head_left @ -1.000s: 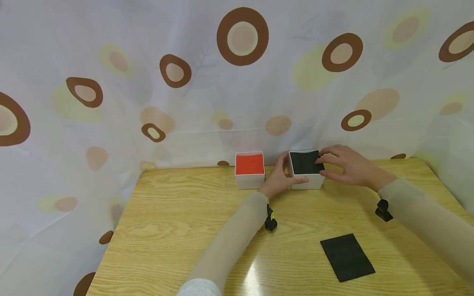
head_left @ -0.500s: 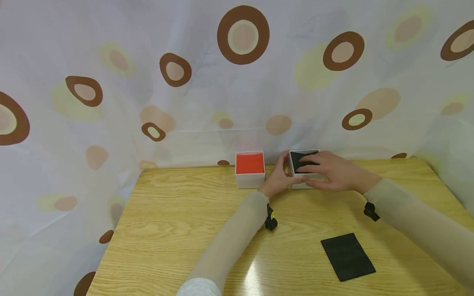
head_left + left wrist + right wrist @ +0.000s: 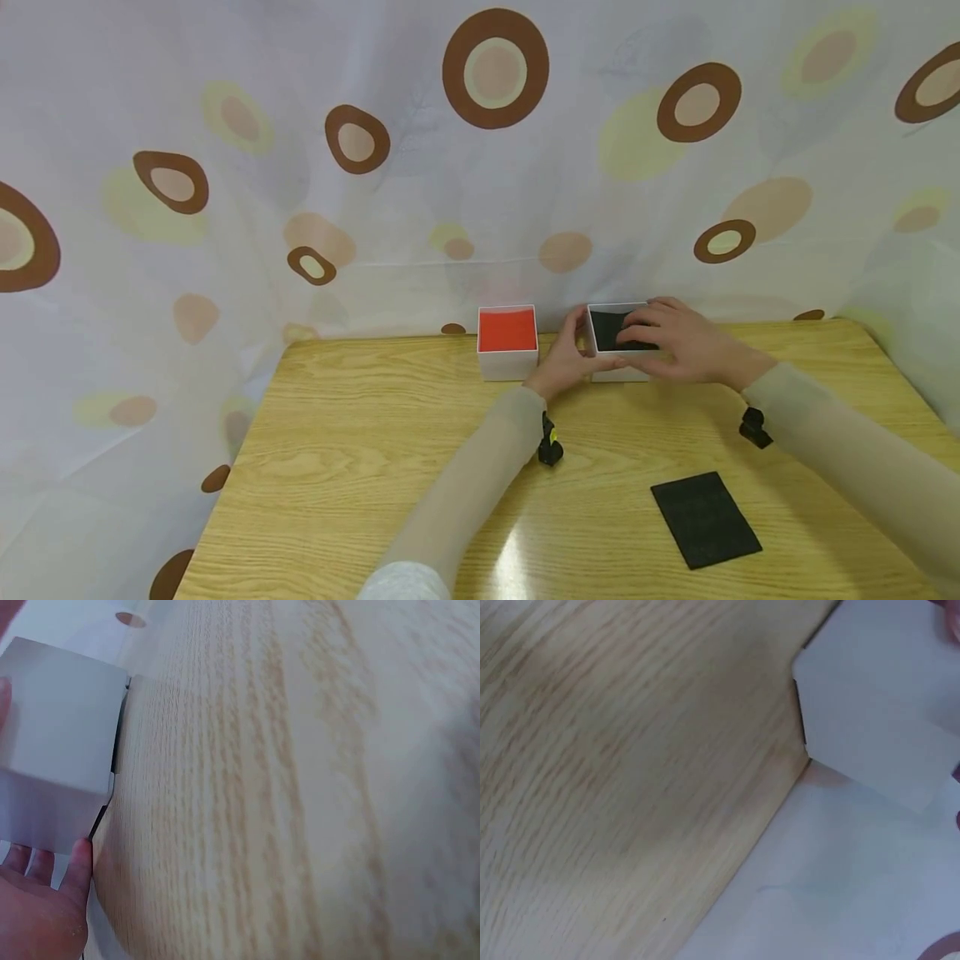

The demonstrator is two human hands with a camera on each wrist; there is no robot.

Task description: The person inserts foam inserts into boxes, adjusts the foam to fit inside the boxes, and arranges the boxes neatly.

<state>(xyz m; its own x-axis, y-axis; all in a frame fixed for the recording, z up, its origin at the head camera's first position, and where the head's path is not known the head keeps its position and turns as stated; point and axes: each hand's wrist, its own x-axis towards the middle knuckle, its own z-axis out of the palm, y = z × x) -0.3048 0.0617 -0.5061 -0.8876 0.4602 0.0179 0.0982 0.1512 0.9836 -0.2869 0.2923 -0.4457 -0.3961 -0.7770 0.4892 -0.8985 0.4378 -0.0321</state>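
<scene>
In the head view a square white box stands at the table's back edge, lined or filled with a black, cloth-like piece. My left hand grips this box from its left side, thumb along the front wall. The left wrist view shows the fingers of my left hand against the box's pale wall. My right hand reaches over the box's right side, its bent fingers touching the black piece and hiding part of it. The right wrist view catches mainly the box wall.
Left of my left hand stands a second white box, with a red piece inside. A flat black sheet lies at the front right of the wooden table. Behind hangs a patterned curtain.
My right hand has moved left from the box's right edge over the black piece, then slightly back right. The left hand keeps its hold on the box.
</scene>
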